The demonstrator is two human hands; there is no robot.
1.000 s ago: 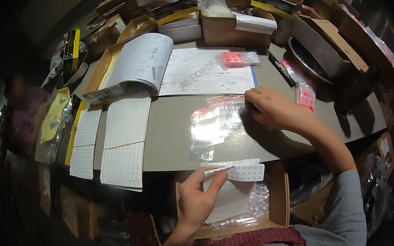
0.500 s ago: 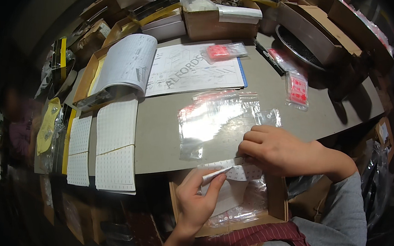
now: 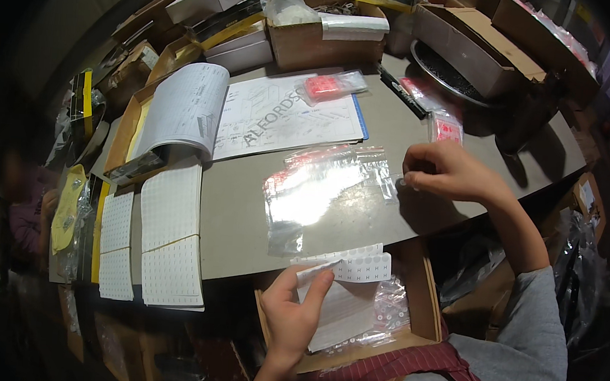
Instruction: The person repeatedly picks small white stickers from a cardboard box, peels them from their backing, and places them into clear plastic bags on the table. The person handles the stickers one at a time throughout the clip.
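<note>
My left hand (image 3: 295, 311) is closed on a white sticker sheet (image 3: 365, 269) printed with rows of small round labels. The sheet's upper part is folded over, and its pale underside hangs above a drawer. My right hand (image 3: 444, 171) is over the table, beside the right edge of some clear zip bags (image 3: 320, 224) with red seals. Its thumb and forefinger are pinched on a tiny round sticker (image 3: 401, 183), small and partly hidden by the fingertips. The bags lie flat and overlapping, with strong glare on them.
The open wooden drawer (image 3: 430, 290) holds clear packets of small round pieces. Banded sticker sheets (image 3: 170, 234) overhang the table's front left. Behind lie a drawing (image 3: 275, 116), a red-marked packet (image 3: 327, 86), a black marker (image 3: 404, 92), and several cardboard boxes (image 3: 323, 45).
My right hand has left the sticker sheet and moved up and away to the right side of the zip bags. My left hand keeps the sheet above the drawer. The whole view has shifted slightly.
</note>
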